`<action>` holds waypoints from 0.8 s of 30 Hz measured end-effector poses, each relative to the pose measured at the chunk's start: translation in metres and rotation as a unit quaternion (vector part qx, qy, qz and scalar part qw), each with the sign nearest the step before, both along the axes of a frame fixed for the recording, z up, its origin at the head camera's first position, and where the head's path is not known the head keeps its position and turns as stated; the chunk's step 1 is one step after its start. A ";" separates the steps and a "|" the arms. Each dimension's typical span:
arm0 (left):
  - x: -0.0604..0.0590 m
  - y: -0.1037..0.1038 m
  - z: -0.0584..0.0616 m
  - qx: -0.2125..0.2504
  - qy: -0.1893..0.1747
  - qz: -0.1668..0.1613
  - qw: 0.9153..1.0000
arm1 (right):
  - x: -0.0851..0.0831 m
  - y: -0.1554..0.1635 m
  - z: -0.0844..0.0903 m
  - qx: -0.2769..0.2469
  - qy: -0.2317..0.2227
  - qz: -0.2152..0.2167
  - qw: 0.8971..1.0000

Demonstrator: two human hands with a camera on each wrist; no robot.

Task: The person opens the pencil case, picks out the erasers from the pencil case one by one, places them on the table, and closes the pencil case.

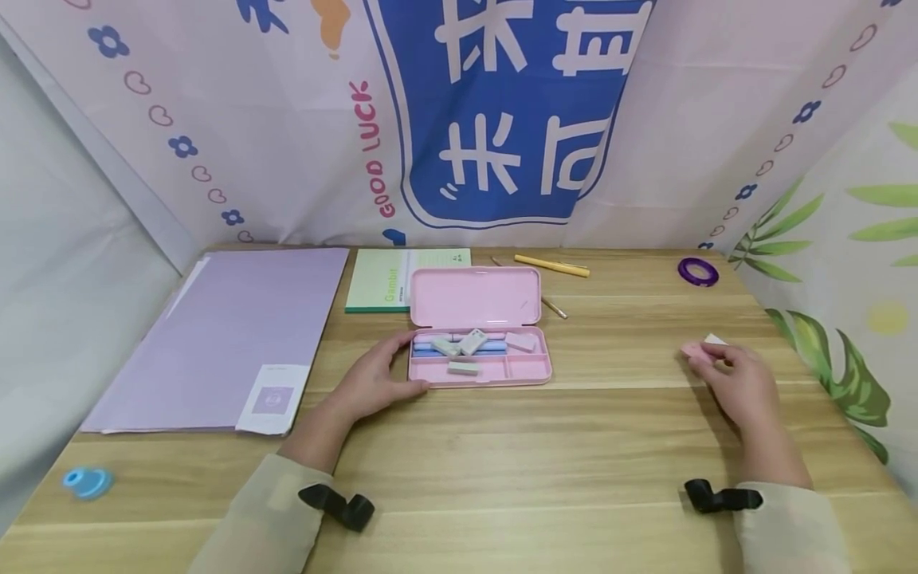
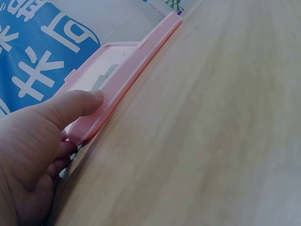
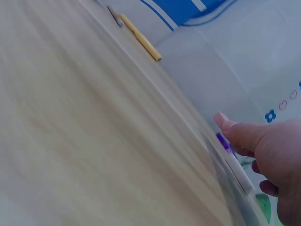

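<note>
An open pink pencil case (image 1: 473,296) lies at the middle of the wooden table, with several erasers (image 1: 462,344) and pens in its tray. My left hand (image 1: 405,363) grips the case's left end: the thumb (image 2: 87,101) lies on the front rim and the fingers run along the side of the pencil case (image 2: 136,61). Far to the right, my right hand (image 1: 706,359) pinches a small pink eraser (image 1: 694,349) just above the table, beside a white piece (image 1: 715,340). In the right wrist view the pink eraser (image 3: 220,117) sticks out past the fingertips (image 3: 233,127).
A purple folder (image 1: 229,335) covers the left of the table. A green notebook (image 1: 380,279) lies behind the case. A yellow pen (image 1: 552,266) and a purple tape ring (image 1: 698,272) sit at the back right. A blue object (image 1: 88,481) lies front left. Cloth walls enclose three sides.
</note>
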State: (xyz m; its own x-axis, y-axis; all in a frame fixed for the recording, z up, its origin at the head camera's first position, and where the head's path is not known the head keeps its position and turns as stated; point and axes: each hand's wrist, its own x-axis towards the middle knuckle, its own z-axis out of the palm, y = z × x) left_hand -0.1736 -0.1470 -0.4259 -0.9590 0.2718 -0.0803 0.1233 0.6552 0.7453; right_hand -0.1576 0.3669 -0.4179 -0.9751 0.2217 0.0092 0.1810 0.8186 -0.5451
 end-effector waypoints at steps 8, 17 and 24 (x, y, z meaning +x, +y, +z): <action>0.000 0.000 0.000 -0.002 -0.005 0.001 1.000 | 0.000 0.018 -0.007 0.047 -0.004 -0.006 0.999; -0.001 -0.001 0.000 -0.001 -0.004 0.000 1.000 | -0.002 0.019 -0.009 0.068 0.005 -0.001 0.998; -0.001 -0.001 0.000 0.002 -0.005 0.000 1.000 | 0.001 0.011 -0.002 0.021 0.008 -0.023 0.999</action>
State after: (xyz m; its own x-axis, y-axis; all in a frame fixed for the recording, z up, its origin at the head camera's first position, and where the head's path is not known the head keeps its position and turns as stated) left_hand -0.1743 -0.1483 -0.4264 -0.9582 0.2723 -0.0881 0.1162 0.6515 0.7497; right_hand -0.1567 0.3778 -0.4202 -0.9635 0.2653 0.0352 0.2102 0.8317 -0.5140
